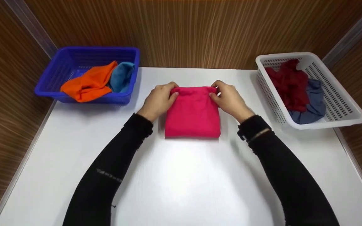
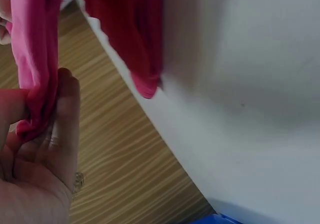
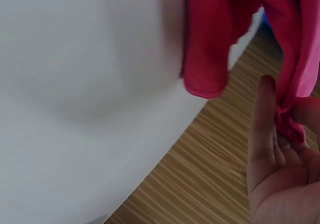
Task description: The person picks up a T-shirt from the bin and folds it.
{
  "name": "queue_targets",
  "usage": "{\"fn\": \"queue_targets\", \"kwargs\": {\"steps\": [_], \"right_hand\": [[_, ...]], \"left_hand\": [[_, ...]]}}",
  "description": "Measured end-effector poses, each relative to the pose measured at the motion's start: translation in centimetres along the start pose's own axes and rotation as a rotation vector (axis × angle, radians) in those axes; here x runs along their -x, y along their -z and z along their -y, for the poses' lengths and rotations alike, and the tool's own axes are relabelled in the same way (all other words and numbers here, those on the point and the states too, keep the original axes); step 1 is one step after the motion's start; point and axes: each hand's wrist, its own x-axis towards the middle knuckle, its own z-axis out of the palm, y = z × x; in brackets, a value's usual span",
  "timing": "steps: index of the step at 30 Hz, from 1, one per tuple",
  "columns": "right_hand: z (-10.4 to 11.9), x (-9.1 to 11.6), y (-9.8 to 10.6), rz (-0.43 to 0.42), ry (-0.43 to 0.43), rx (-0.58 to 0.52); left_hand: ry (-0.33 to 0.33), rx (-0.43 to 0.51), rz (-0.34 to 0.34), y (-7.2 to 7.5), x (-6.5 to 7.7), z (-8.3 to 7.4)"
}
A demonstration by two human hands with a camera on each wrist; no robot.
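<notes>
A bright pink garment (image 1: 193, 117), folded into a rough square, lies on the white table in the middle of the head view. My left hand (image 1: 158, 101) pinches its far left corner between thumb and fingers. At the far right corner, my right hand (image 1: 230, 99) grips the cloth the same way. Both wrist views show the pinched upper layer raised above the table, with a lower fold (image 2: 142, 59) of the garment beneath it. In the right wrist view the thumb and fingers of that hand (image 3: 280, 189) press on the gathered corner.
A blue basket (image 1: 86, 49) at the back left holds an orange cloth (image 1: 90, 83) and a teal cloth (image 1: 122, 77). At the right, a white basket (image 1: 346, 122) contains a dark red cloth (image 1: 289, 83) and a grey-blue cloth (image 1: 314, 102). Wood-grain panels (image 1: 196, 34) border the table.
</notes>
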Motion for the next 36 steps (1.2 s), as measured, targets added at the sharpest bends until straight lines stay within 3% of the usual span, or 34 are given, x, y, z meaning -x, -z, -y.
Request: {"fn": "queue_targets", "kwargs": {"steps": [5,10,15,19,23,28,32,36], "right_hand": [[-0.3,-1.4,-1.5,0.004,-0.069,0.234],[-0.2,-1.6,-2.5,-0.035,-0.111,0.398],[0.4,-0.8,-3.2,-0.096,-0.088,0.508],[1.5,1.0,-3.4,-0.091,-0.034,0.466],[2.5,3.3,-3.9,0.033,0.033,0.457],[2.4,5.9,-4.5,0.309,0.081,0.468],[1.8,6.7,-4.9,0.448,0.089,0.420],[1.3,5.5,-4.7,0.509,0.091,0.422]], "left_hand": [[0.013,-0.201,0.016,-1.4,-1.8,0.9],[-0.029,-0.326,0.046,-2.5,-2.5,1.3],[-0.080,-0.352,0.010,-2.7,-1.5,0.9],[-0.087,-0.302,0.093,-2.3,0.6,-1.0],[-0.118,-0.340,0.258,-2.3,3.3,-2.5],[-0.162,-0.404,0.432,-3.1,5.7,-3.1],[-0.148,-0.418,0.523,-3.8,6.3,-3.0],[-0.123,-0.438,0.580,-4.1,5.4,-2.9]]}}
